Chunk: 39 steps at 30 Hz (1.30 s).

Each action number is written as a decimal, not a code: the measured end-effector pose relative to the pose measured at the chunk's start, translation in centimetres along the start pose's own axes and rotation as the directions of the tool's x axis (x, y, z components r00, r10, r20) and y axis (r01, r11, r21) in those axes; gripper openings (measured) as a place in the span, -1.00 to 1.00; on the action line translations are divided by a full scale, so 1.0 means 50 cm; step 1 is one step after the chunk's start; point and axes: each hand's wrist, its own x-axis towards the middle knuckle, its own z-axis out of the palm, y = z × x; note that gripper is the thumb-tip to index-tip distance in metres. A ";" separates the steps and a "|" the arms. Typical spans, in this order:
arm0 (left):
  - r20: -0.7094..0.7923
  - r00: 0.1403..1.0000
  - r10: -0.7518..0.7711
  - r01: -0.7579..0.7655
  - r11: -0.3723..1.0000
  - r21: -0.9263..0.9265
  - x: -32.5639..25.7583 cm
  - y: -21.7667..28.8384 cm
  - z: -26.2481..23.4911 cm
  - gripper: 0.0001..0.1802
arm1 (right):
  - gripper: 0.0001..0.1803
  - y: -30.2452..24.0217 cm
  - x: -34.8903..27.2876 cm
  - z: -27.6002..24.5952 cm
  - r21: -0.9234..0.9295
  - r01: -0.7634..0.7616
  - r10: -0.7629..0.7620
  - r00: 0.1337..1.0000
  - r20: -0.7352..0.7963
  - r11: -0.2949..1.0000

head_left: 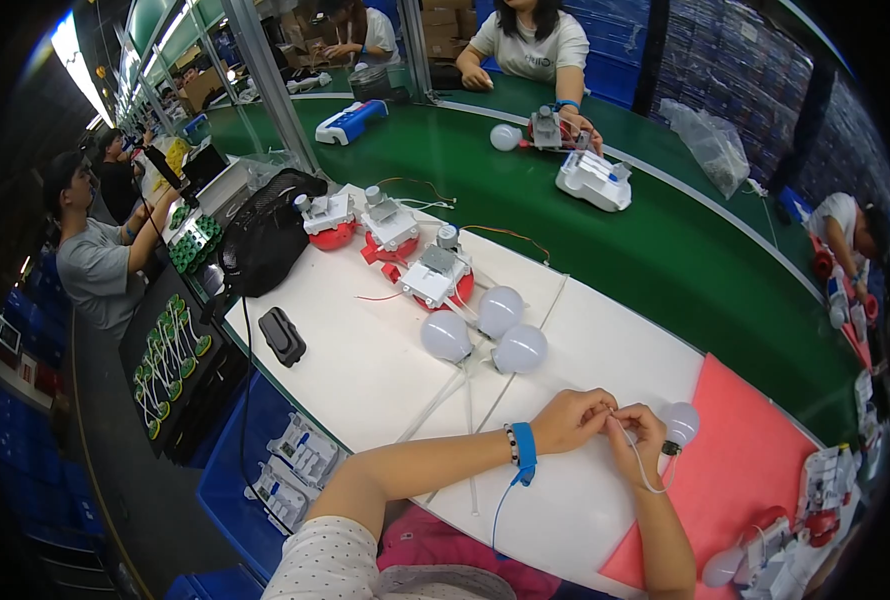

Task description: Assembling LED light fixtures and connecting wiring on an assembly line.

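Above the white worktable point(365, 350), the fingertips of my two hands meet in a pinch. My left hand point(571, 421), with a blue band at its wrist, is closed at the end of a thin white cable point(645, 475). Closed on the same cable is my right hand point(638, 440); the cable loops below its fingers towards a white round bulb point(679, 424) with a small green circuit board at its base. The cable's tip is hidden between my fingers. Three more white bulbs, one of them a bulb point(519, 350), lie to the left with white cables trailing from them.
Several red-and-white assemblies point(435, 275) with wires stand beyond the bulbs. A black case point(282, 336) and black mesh bag point(270, 230) lie left. A pink sheet point(730, 440) covers the right side. Behind runs a green conveyor point(445, 150), with a co-worker point(535, 50) across it.
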 end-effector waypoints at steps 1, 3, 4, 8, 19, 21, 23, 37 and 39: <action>-0.007 1.000 0.007 -0.007 1.000 0.006 0.000 -0.001 0.001 -0.83 | -0.92 0.000 0.000 0.000 0.005 -0.007 0.007 1.000 0.003 1.000; -0.006 1.000 0.000 0.000 1.000 0.021 0.000 0.000 0.001 -0.82 | -0.92 0.000 0.000 0.001 0.011 -0.009 0.009 1.000 0.003 1.000; -0.005 1.000 -0.007 0.007 0.999 0.035 0.000 0.000 0.001 -0.81 | -0.92 -0.001 0.000 0.001 0.016 -0.012 0.012 1.000 0.003 1.000; -0.016 1.000 -0.005 0.005 1.000 0.027 0.001 -0.001 0.003 -0.81 | -0.92 -0.001 0.000 0.002 0.018 -0.015 0.015 1.000 0.005 1.000; -0.020 1.000 0.010 -0.010 1.000 -0.004 -0.001 0.000 0.000 -0.85 | -0.91 -0.005 0.000 0.001 0.006 0.008 -0.008 1.000 0.013 1.000; -0.055 0.998 -0.024 0.020 0.998 -0.062 0.001 0.004 0.002 -0.87 | -0.92 -0.003 -0.002 -0.001 -0.006 0.018 -0.018 1.000 0.013 1.000; -0.087 0.994 -0.060 0.049 0.991 -0.122 0.002 0.003 0.002 -0.89 | -0.92 -0.003 -0.004 -0.001 -0.019 0.027 -0.027 1.000 0.014 0.999; -0.069 0.990 -0.125 0.110 0.976 -0.190 0.004 -0.006 -0.007 -0.81 | -0.96 -0.013 0.003 -0.002 -0.058 0.074 -0.069 0.995 0.079 0.996; -0.094 0.992 -0.090 0.083 0.994 -0.071 -0.005 0.007 -0.010 -0.74 | -0.98 -0.010 -0.004 -0.005 -0.057 0.048 -0.042 0.994 0.096 0.997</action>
